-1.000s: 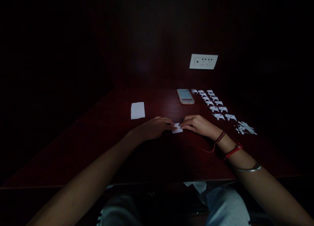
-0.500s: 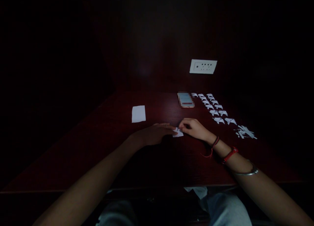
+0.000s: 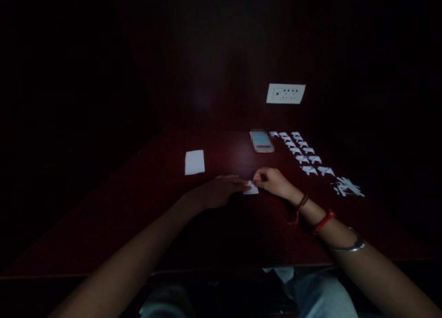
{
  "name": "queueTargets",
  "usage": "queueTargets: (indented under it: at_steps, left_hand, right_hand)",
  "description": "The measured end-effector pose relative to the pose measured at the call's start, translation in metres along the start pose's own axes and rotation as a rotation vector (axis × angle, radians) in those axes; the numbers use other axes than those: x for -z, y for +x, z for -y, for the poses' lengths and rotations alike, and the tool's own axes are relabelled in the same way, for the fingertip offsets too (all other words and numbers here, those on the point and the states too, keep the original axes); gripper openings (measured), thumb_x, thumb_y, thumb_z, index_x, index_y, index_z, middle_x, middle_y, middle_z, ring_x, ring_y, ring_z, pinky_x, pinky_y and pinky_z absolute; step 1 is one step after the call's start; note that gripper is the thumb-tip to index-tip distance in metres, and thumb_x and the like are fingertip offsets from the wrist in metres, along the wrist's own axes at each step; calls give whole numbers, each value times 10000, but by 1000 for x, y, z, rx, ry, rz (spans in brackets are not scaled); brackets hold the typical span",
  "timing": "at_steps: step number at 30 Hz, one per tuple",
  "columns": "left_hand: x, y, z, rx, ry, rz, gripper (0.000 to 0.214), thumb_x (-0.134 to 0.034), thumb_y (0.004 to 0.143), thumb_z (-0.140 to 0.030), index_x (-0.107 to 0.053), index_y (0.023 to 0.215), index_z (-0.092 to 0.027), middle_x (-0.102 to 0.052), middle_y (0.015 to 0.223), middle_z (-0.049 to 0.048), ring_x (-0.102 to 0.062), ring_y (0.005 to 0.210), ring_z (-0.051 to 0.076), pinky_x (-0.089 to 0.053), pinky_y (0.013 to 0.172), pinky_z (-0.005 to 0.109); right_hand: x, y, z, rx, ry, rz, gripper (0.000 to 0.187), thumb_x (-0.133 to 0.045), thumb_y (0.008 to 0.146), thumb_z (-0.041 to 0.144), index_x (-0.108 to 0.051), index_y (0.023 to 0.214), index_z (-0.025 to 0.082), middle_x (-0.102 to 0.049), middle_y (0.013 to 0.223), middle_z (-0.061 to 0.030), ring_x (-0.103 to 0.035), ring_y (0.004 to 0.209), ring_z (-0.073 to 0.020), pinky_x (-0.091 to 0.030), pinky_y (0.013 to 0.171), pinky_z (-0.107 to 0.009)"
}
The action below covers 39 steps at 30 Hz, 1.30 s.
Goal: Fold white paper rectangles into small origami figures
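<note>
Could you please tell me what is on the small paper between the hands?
The left hand has fingers over the left part of the small paper; the right hand is at its far right corner. The near part shows; what the fingers cover cannot be seen.

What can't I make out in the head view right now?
In the head view:
Small paper: left side, covered by the left hand.
Right hand: grip, too dark.
Phone: screen, pixelated.
Paper strips: count, too small and overlapping.
Legs: cut off by bottom edge.
</note>
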<state>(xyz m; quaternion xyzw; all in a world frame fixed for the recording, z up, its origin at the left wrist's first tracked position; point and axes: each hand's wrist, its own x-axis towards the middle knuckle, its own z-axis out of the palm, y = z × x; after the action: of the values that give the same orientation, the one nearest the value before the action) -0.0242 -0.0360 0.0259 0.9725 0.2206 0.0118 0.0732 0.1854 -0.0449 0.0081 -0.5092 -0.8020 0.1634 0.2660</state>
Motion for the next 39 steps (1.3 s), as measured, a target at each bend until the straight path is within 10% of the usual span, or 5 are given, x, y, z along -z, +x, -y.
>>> queueTargets:
  at_steps: [12, 24, 39]
  left_hand:
    - [-5, 6, -3, -4, 50, -98, 587, -344, 689, 15, -330, 1194, -283, -368, 1235, -19, -317, 1117, 149, -265, 891, 314]
    - [-2, 6, -7, 3, 91, -100, 541, -341, 718, -2, -346, 1182, -279, -402, 1201, -17, -360, 1076, 137, -297, 858, 295]
    - [-4, 4, 1, -6, 42, -102, 639, -321, 652, 43, -325, 1197, -290, -381, 1234, -31, -330, 1118, 136, -271, 900, 320]
  right_hand:
    - [-2, 2, -1, -92, 47, -19, 58, -533, 645, 175, -562, 690, 153, -545, 627, 16, -480, 559, -75, -359, 533, -186]
    - [18, -15, 7, 370, -281, 97, 239, -467, 722, 101, -618, 882, 194, -569, 880, -32, -517, 815, -123, -396, 739, -239]
    - [25, -18, 10, 432, -414, 197, 334, -418, 727, 64, -584, 975, 215, -603, 945, -22, -555, 831, -121, -408, 705, -216]
